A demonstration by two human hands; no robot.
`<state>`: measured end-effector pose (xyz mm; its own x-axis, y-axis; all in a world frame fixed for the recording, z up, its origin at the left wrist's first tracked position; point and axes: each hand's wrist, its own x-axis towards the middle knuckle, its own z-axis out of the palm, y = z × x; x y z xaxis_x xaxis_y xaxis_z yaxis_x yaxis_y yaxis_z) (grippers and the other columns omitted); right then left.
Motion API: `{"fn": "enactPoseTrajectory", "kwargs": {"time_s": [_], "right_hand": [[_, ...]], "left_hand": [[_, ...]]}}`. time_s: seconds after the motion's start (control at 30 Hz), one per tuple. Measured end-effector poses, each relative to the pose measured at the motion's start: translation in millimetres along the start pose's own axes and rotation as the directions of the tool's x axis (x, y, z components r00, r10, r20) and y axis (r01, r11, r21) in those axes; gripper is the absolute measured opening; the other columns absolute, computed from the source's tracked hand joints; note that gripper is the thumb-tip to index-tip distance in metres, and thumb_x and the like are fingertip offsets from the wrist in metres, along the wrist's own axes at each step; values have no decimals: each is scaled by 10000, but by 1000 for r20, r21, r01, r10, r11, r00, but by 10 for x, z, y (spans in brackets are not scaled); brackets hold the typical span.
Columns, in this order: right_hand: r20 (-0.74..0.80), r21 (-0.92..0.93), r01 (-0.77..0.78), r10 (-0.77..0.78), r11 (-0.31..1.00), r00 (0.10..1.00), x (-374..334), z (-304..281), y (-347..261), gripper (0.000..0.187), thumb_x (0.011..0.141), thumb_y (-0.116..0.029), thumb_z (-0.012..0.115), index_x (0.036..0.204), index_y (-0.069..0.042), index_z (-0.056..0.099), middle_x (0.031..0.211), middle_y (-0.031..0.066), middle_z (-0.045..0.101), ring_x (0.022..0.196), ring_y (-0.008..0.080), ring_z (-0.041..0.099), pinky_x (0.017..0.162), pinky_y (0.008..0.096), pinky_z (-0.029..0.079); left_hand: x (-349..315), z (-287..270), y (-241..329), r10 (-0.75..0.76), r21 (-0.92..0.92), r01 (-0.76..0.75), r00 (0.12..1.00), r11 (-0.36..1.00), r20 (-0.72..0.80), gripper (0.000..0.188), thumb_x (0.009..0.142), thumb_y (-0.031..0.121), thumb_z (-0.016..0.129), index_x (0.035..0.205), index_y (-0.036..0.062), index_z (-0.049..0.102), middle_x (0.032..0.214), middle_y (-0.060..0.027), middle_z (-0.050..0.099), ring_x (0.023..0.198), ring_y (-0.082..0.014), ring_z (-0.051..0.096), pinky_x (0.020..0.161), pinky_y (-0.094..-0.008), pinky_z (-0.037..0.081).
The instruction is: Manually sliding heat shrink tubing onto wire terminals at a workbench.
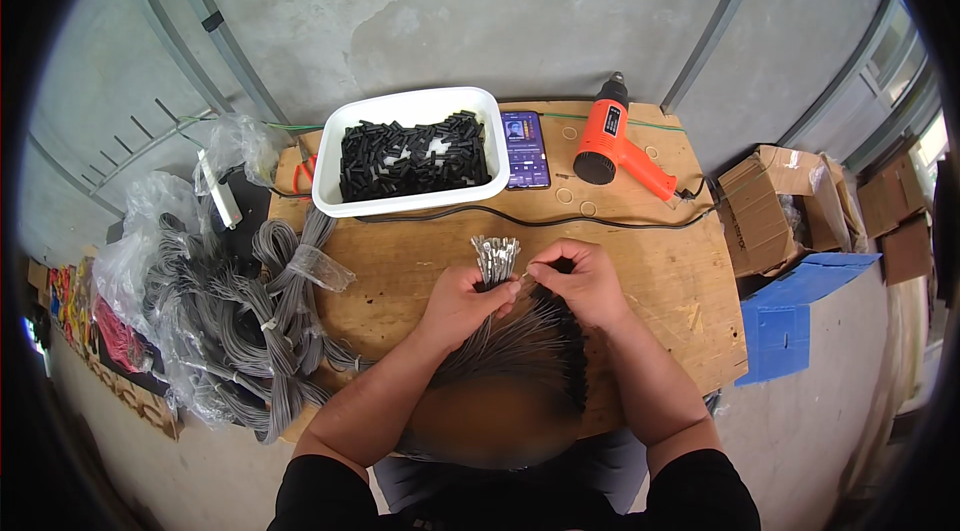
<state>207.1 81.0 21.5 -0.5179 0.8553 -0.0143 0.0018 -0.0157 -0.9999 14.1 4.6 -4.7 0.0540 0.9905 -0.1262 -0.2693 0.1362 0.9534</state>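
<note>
My left hand point(464, 303) is wrapped round a bundle of thin grey wires, whose silvery metal terminals point(496, 257) stick up above the fist. Close beside it, my right hand point(582, 281) pinches a small pale tip that looks like a single wire terminal point(527, 274). Something dark shows inside the curled right fingers, too hidden to name. Below the hands, the grey wires point(510, 343) fan down toward me. A row of black sleeves point(577, 361) lies along their right side, by my right wrist. A blurred round patch hides the lower wires.
A white tub point(330, 181) of short black sleeves stands at the back, beside a phone point(527, 153). An orange heat gun point(610, 136) lies right; its black cable point(520, 220) crosses the wooden table point(690, 301). Coiled grey wires point(270, 321) crowd the left. Cardboard boxes point(750, 221) stand right.
</note>
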Motion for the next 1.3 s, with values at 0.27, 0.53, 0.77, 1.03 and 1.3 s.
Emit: {"fn": "enactPoseTrajectory", "kwargs": {"time_s": [0.27,0.53,0.77,1.03,1.3], "right_hand": [[101,192,-137,120,972,988,-2,6,-2,77,872,-1,708,939,20,677,772,6,639,641,45,512,578,200,419],[117,690,-254,242,677,963,119,-207,94,175,952,6,510,1107,7,591,1002,112,633,653,101,475,511,201,345],[66,709,-232,265,665,962,134,-182,54,98,1009,-77,516,1089,-40,558,1013,137,669,584,85,445,451,179,320],[30,503,-192,205,843,978,60,-67,41,118,945,-133,661,987,-23,653,882,87,698,578,71,480,493,188,367],[54,446,-224,224,867,973,52,-34,-20,147,892,-50,702,1024,14,697,837,48,673,595,67,477,531,200,369]], "left_hand": [[-8,37,58,-62,-74,58,997,996,-54,125,919,66,686,1002,-25,665,820,-66,671,688,-134,630,628,-260,515],[7,19,44,-67,-99,61,996,993,-56,112,917,71,690,978,-19,665,819,-65,664,695,-134,623,618,-264,502],[8,15,50,-64,-98,57,995,994,-79,125,916,73,687,970,-36,655,794,-58,647,661,-111,600,587,-242,489],[1,5,72,-82,-161,65,992,985,-97,125,906,68,692,941,-36,632,763,-50,621,641,-118,569,580,-258,458],[14,-26,41,-58,-186,41,994,982,-89,112,894,65,702,947,-13,640,760,-56,632,643,-138,582,590,-274,456]]}}
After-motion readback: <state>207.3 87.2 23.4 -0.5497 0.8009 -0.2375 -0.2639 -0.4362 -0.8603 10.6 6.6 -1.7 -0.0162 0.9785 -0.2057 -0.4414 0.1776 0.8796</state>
